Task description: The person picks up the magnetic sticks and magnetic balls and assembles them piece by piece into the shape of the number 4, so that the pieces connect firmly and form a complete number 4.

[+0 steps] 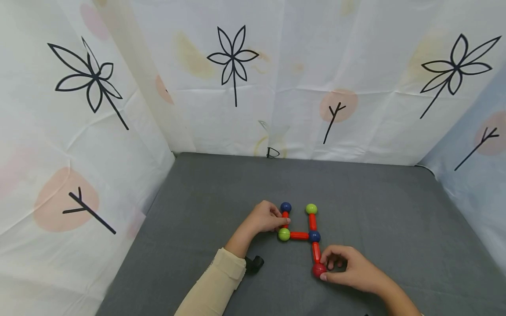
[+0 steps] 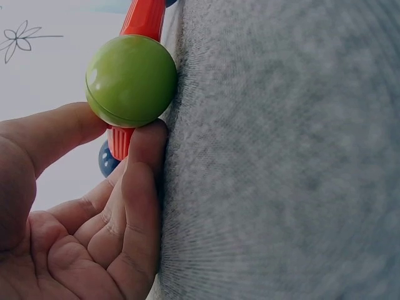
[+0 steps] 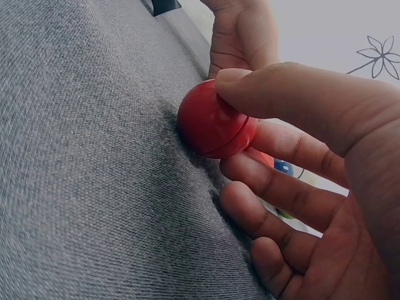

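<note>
A flat figure of red rods and coloured balls, shaped like a 4, lies on the grey cloth. My left hand (image 1: 264, 217) pinches the upper left red rod (image 1: 285, 214), between a blue ball (image 1: 286, 207) and a green ball (image 2: 131, 80). Thumb and index finger sit right at the green ball's edge. From that ball a level rod (image 1: 299, 235) runs to the middle blue ball (image 1: 314, 236), which carries one rod up to another green ball (image 1: 311, 209) and one down to a red ball (image 3: 215, 119). My right hand (image 1: 352, 268) grips the red ball between thumb and fingers.
The grey cloth-covered table (image 1: 221, 184) is enclosed by white curtains (image 1: 284, 66) printed with flowers and twigs. A black wrist device (image 1: 254, 264) shows beside the left sleeve (image 1: 221, 274).
</note>
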Motion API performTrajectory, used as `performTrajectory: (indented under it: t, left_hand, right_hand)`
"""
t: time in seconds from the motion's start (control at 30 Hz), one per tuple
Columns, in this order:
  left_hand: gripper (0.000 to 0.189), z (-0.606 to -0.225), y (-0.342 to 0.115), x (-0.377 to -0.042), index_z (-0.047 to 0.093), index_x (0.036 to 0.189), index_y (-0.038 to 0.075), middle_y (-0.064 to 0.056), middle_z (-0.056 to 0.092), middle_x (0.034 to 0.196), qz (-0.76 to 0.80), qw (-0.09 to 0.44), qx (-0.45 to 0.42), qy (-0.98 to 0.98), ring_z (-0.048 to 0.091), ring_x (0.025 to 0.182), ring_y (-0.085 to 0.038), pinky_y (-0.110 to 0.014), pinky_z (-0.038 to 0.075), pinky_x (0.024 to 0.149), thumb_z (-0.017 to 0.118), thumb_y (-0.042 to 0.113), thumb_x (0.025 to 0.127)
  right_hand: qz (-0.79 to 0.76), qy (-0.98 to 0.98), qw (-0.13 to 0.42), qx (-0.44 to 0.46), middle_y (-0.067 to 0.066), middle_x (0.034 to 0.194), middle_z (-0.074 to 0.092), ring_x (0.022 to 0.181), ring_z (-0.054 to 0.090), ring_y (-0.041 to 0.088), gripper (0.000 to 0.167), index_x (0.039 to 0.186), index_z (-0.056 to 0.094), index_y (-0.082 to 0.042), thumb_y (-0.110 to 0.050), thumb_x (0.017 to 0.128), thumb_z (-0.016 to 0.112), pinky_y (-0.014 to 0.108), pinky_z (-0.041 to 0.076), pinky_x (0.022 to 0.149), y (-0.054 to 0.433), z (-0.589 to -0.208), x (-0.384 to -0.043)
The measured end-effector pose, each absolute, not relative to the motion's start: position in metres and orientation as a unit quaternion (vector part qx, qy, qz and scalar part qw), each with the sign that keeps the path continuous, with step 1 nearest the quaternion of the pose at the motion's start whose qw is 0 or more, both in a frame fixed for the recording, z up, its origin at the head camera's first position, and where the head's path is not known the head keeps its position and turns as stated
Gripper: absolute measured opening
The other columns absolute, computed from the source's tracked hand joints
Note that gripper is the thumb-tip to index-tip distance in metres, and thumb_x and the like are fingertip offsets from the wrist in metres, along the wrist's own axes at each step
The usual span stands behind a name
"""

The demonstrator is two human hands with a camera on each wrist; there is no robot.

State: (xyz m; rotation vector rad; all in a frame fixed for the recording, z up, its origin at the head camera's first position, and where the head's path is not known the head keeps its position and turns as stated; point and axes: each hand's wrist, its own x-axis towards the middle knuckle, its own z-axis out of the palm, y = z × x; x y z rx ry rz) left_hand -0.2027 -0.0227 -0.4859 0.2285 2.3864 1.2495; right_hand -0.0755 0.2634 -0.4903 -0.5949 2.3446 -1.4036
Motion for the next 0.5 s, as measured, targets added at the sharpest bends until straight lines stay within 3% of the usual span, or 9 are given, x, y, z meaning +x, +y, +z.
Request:
performTrajectory:
  t: [0.5]
  left_hand:
    - [0.029,-0.4886,-0.0223,-0.2055,0.073,0.088,0.011,-0.002,0.072,0.071,0.462,0.217,0.079,0.856,0.064,0.062,-0.015,-0.03,0.051,0.059,0.086,0.037,0.091]
  right_hand:
    - [-0.498,0.824,0.181,-0.2,0.0,0.093,0.069,0.083,0.064,0.017,0.017,0.105,0.071,-0.016,-0.02,0.094,0.082,0.028,0.05,0.069,0.2634,-0.4905,-0.0788]
